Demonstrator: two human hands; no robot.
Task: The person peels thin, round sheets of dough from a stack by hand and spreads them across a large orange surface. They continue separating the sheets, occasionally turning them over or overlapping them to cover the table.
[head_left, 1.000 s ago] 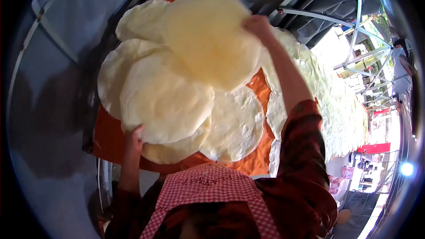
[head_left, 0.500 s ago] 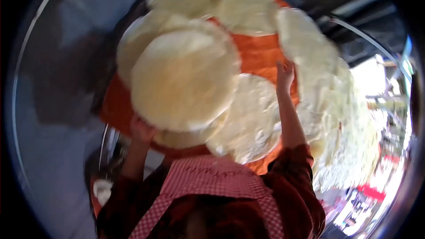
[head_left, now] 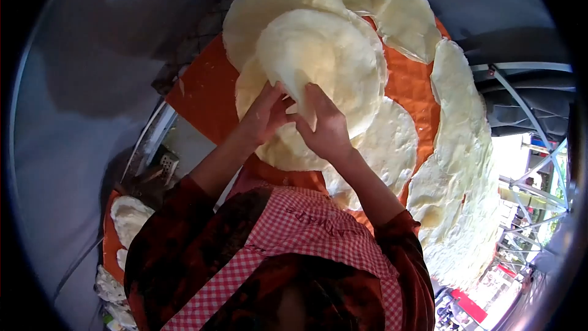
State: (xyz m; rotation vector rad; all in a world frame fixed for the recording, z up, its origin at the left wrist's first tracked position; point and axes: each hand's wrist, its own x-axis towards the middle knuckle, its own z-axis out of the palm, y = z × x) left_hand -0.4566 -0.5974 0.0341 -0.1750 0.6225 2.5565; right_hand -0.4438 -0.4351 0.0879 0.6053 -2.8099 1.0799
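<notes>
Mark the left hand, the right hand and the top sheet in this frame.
left hand [head_left: 263, 111]: head view, on the back of the hand.
right hand [head_left: 326, 127]: head view, on the back of the hand.
top sheet [head_left: 327, 55]: head view, on the middle of its pale round face.

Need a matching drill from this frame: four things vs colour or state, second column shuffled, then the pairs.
1. top sheet
2. cloth
3. apron
4. sleeves

A. red and white checks
B. orange
C. pale, gripped at its near edge by the left hand and the right hand
D. dark red

Pairs: 1-C; 2-B; 3-A; 4-D
</notes>
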